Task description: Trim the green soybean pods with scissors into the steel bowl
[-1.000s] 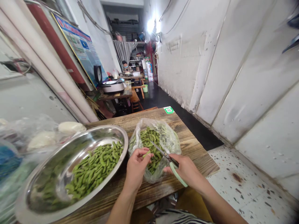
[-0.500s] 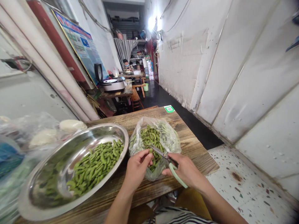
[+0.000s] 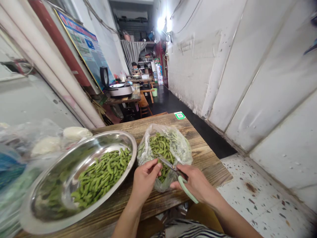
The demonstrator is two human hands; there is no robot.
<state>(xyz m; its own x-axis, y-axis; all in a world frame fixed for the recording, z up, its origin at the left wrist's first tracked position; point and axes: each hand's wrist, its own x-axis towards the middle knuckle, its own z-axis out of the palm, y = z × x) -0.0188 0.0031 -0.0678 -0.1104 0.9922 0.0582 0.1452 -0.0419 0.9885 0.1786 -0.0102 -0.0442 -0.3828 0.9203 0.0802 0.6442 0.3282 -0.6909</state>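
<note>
My right hand [image 3: 195,181] grips a pair of scissors [image 3: 170,164] with pale green handles, its blades pointing left toward my other hand. Fingers pinched, my left hand [image 3: 148,175] holds a green soybean pod, mostly hidden by the fingertips, at the blade tips. Both hands are over the near side of a clear plastic bag [image 3: 182,148], which stands open and full of soybean pods [image 3: 160,145]. To the left, a large steel basin [image 3: 99,140] holds a heap of green soybean pods [image 3: 104,175] on its right side.
Basin and bag share a wooden table [image 3: 208,165] with a QR-code card [image 3: 179,115] at its far corner. Plastic bags [image 3: 37,148] crowd the left. Further back are a rice cooker [image 3: 120,90] on another table and a seated person [image 3: 135,69]. A white wall runs along the right.
The scissor handles have drawn a little closer together, and the right hand has shifted slightly. My left hand stays nearly in place with the pod.
</note>
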